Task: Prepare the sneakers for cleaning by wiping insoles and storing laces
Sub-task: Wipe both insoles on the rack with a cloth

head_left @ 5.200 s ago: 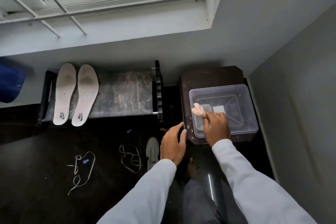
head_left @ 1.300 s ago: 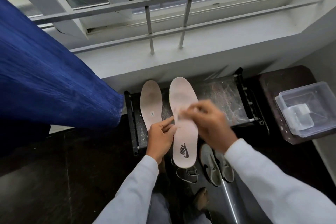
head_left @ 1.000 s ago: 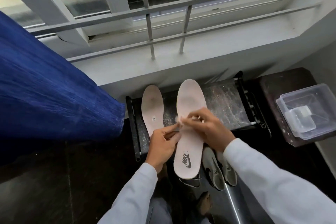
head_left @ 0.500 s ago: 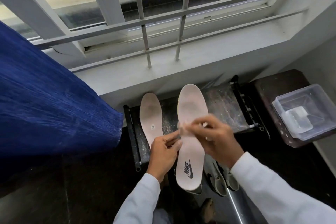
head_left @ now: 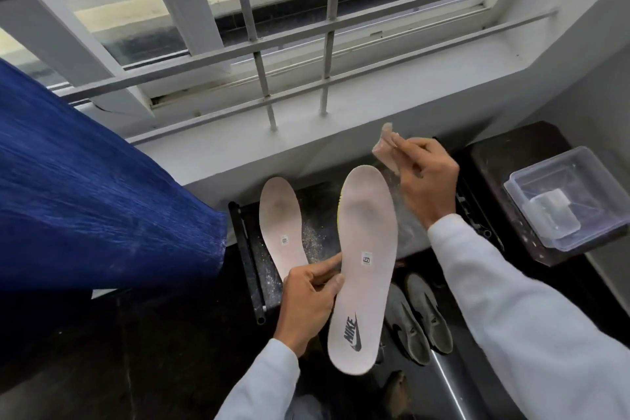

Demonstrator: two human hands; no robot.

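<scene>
On my feed, a white-painted metal window grille [head_left: 328,44] of crossed bars lets soft daylight fall on a broad white plaster sill [head_left: 341,119]. A deep blue pleated fabric curtain [head_left: 85,198] fills the left side. Below the sill I see a low black-framed worktop with a speckled dark stone top [head_left: 320,215], and just right of it a dark brown wooden stool [head_left: 511,147]. The dark glossy floor [head_left: 136,351] runs to a plain grey wall [head_left: 596,95] on the right.

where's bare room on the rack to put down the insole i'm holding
On the rack, the speckled strip right of the resting insole is bare, though the held insole hides part of it. The dark floor below the curtain, left of the rack, is also free. Crowded: the floor in front, where the sneakers lie.
</scene>
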